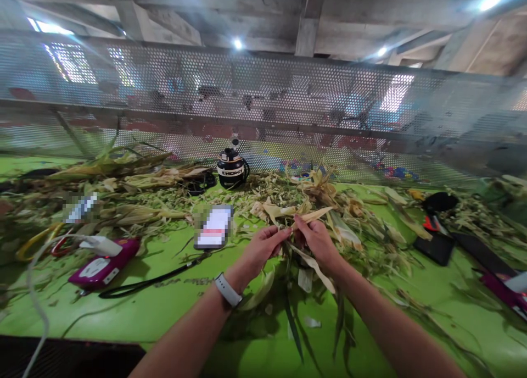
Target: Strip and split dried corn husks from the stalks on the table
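Both my hands meet over a bright green table (pixel 173 317) strewn with dried corn husks. My left hand (pixel 263 247), with a white wristband, is closed in a pinch on a bundle of corn husk (pixel 307 257). My right hand (pixel 317 240) is closed too, gripping the same husk; a pale strip (pixel 315 215) sticks up from its fingers. Long green and tan leaves hang down from the bundle between my forearms.
A phone (pixel 214 227) lies left of my hands, a magenta device (pixel 102 265) with a black lanyard further left. A black jug (pixel 231 169) stands by a perforated metal screen (pixel 288 92) at the back. Husk piles (pixel 123 191) cover the left and right; dark items (pixel 438 246) lie right.
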Action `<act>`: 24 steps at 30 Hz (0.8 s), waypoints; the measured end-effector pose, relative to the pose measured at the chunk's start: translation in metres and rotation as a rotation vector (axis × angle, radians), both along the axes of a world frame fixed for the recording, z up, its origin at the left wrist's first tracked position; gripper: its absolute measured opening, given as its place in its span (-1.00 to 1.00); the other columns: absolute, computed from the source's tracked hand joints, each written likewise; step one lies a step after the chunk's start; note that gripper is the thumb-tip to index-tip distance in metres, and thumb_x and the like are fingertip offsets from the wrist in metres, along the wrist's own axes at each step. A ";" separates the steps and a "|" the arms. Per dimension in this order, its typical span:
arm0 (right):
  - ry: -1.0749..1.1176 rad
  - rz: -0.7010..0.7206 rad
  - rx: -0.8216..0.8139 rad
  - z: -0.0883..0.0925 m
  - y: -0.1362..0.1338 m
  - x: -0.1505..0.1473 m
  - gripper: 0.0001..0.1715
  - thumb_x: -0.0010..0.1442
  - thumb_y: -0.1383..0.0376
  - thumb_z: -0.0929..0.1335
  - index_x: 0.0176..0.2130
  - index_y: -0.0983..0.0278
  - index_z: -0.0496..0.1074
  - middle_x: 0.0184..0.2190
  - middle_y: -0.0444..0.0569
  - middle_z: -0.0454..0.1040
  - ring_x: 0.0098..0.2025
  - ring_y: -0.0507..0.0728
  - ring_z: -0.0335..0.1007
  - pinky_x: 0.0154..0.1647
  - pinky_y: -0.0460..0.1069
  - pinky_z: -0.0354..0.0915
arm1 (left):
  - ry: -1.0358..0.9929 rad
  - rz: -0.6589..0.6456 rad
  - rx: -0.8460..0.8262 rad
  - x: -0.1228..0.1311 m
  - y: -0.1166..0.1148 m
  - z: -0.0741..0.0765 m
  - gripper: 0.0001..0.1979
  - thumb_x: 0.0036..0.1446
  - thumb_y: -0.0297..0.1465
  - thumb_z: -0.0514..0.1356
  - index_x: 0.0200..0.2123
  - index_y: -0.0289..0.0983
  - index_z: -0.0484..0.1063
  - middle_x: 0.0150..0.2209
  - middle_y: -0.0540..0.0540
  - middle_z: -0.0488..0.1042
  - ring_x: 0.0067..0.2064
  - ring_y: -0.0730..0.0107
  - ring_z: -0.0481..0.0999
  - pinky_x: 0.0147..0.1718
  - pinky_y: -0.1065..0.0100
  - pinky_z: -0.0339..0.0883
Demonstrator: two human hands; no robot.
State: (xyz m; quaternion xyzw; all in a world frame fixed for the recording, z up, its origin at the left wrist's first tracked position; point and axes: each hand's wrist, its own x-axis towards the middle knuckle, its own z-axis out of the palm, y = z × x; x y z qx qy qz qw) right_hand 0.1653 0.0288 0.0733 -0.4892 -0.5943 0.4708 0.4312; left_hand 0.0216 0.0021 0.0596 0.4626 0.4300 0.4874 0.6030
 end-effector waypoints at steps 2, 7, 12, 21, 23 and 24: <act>0.013 0.137 -0.077 0.004 0.000 0.003 -0.39 0.03 -0.18 0.25 -0.60 0.30 0.29 -0.70 -0.15 0.30 -0.66 -0.03 0.18 -0.61 -0.10 0.12 | 0.006 0.036 0.018 -0.002 0.002 0.001 -0.56 -0.11 -0.06 0.27 -0.63 -0.29 0.23 -0.73 0.14 0.14 -0.67 0.66 0.02 -0.68 0.44 -0.21; -0.019 0.427 -0.136 0.004 -0.001 0.008 -0.55 0.03 -0.07 0.34 -0.47 0.27 0.29 -0.69 -0.22 0.32 -0.67 -0.05 0.18 -0.61 -0.12 0.14 | -0.045 0.074 0.061 -0.008 0.007 0.001 -0.60 -0.16 -0.10 0.31 -0.56 -0.30 0.29 -0.66 0.14 0.18 -0.63 0.67 0.07 -0.66 0.49 -0.13; -0.119 0.419 -0.016 -0.001 0.002 0.008 -0.60 0.10 -0.01 0.29 -0.47 0.27 0.25 -0.71 -0.26 0.23 -0.69 -0.08 0.07 -0.66 -0.14 0.02 | -0.016 0.039 0.067 -0.011 0.009 0.000 -0.60 -0.14 -0.12 0.31 -0.60 -0.29 0.25 -0.68 0.11 0.23 -0.64 0.66 0.08 -0.67 0.49 -0.12; -0.245 0.483 0.019 0.006 0.005 0.014 -0.57 0.14 -0.02 0.26 -0.49 0.28 0.24 -0.74 -0.26 0.21 -0.69 -0.07 0.05 -0.64 -0.14 0.02 | 0.039 0.080 0.049 -0.017 0.014 -0.001 -0.54 -0.16 -0.04 0.28 -0.67 -0.30 0.24 -0.70 0.09 0.22 -0.64 0.64 0.06 -0.65 0.46 -0.13; -0.243 0.485 0.014 0.005 0.006 0.016 -0.58 0.14 -0.01 0.26 -0.48 0.28 0.25 -0.74 -0.27 0.21 -0.69 -0.07 0.05 -0.64 -0.14 0.02 | 0.027 0.085 0.055 -0.017 0.014 -0.001 -0.55 -0.17 -0.04 0.29 -0.66 -0.30 0.25 -0.70 0.09 0.22 -0.64 0.63 0.06 -0.64 0.46 -0.13; -0.239 0.482 0.007 0.005 0.006 0.018 -0.58 0.14 -0.01 0.26 -0.48 0.28 0.26 -0.74 -0.27 0.21 -0.69 -0.07 0.06 -0.63 -0.14 0.03 | 0.018 0.084 0.060 -0.016 0.014 0.000 -0.56 -0.16 -0.05 0.29 -0.65 -0.30 0.27 -0.70 0.09 0.22 -0.63 0.63 0.07 -0.63 0.46 -0.12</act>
